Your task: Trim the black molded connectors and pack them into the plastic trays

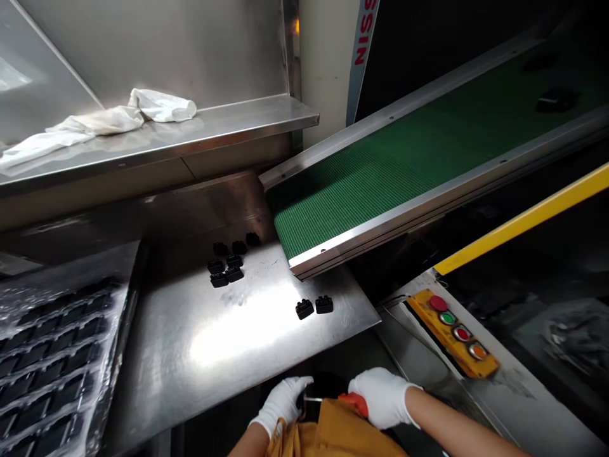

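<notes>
Both hands wear white gloves and sit low, in front of the body, past the near edge of the metal table. My left hand (285, 401) is closed around a small dark item that I cannot make out. A red-orange tool handle (354, 403) is in the closed fingers of my right hand (382, 397), with a thin metal piece between the hands. Two black parts (304, 309) lie on the metal table (176, 362) near its right side. A group of several black parts (234, 274) rests farther back on it.
A green conveyor belt (352, 190) slopes down to the table, with dark parts at its upper end. Plastic-covered trays of black parts (47, 355) stand at left. White cloths (162, 106) lie on a shelf. A yellow button box (451, 333) and yellow bar (523, 219) are at right.
</notes>
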### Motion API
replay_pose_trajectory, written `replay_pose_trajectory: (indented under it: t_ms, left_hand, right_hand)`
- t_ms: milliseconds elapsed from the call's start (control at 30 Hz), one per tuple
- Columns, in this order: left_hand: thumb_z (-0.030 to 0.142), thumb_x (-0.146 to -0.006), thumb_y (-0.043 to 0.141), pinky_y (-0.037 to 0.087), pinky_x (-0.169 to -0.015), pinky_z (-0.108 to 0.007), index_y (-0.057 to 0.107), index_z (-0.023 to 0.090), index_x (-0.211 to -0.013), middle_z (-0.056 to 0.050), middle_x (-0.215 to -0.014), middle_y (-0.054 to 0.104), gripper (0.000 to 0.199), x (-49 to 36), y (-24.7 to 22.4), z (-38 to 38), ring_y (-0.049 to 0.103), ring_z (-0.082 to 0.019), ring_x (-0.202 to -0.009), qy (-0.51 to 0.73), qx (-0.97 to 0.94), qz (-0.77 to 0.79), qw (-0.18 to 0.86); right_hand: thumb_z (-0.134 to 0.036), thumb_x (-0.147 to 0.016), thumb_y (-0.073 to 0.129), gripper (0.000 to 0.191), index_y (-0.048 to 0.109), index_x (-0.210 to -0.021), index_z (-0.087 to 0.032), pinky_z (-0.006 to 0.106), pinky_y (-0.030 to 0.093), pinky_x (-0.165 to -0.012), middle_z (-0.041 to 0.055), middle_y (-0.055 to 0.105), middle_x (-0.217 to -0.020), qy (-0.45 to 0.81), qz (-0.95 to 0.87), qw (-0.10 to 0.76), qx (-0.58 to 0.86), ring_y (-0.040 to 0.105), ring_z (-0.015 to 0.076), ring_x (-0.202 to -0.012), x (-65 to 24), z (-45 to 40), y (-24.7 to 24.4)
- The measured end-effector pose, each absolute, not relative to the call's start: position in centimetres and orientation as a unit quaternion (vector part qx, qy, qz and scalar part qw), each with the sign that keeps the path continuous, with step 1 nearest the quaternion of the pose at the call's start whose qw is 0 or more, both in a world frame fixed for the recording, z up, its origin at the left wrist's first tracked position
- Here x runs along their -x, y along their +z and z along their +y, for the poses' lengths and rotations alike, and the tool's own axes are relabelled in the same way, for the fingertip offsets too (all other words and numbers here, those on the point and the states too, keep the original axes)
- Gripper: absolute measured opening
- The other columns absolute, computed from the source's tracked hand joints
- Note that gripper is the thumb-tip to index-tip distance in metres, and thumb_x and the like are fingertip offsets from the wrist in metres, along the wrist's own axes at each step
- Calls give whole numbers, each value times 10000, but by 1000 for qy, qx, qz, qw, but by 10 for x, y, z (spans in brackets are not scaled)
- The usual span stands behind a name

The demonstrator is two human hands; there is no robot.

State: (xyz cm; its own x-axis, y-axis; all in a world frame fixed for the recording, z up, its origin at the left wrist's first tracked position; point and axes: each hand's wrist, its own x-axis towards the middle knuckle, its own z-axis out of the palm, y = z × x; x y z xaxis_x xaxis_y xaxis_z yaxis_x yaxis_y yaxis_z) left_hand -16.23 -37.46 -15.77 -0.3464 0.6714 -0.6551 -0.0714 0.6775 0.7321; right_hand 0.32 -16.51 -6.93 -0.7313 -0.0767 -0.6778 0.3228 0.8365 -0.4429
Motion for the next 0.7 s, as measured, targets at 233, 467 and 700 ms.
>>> replay_pose_trajectory:
  t_ms: [233, 467, 700]
  left_hand:
    - [257, -685, 689, 441, -932, -383, 676, 186, -889, -59, -893, 660, 217, 154, -119, -367, 605, -235, -901, 385, -162, 776, 473]
    - [369, -785, 737, 505, -727, -237, 671, 171, -987, -61, -875, 651, 291, 145, 25, -347, 615, -140, -771, 687, 133, 463, 544]
    - [449, -894, 595, 586, -814, -294, 620, 67, -1097, -84, -827, 641, 433, 151, 103, -326, 655, -172, -821, 771, 357, 167, 500]
  right_hand:
    - [-201, -721, 535, 244, 649, -934, -238, 318, 486, -716, 53, 729, -889, -308, 913, 231, -134, 695, 240, -834, -1, -130, -19]
    - [-351, -852, 586, 357, 574, -1194, -250, 291, 511, -775, 49, 684, -982, -379, 840, -295, -253, 652, 178, -861, 24, -62, 113]
    - [-574, -861, 469, 478, 641, -1036, -164, 335, 402, -631, 37, 639, -732, -83, 908, -196, -361, 530, 149, -621, 102, 4, 141]
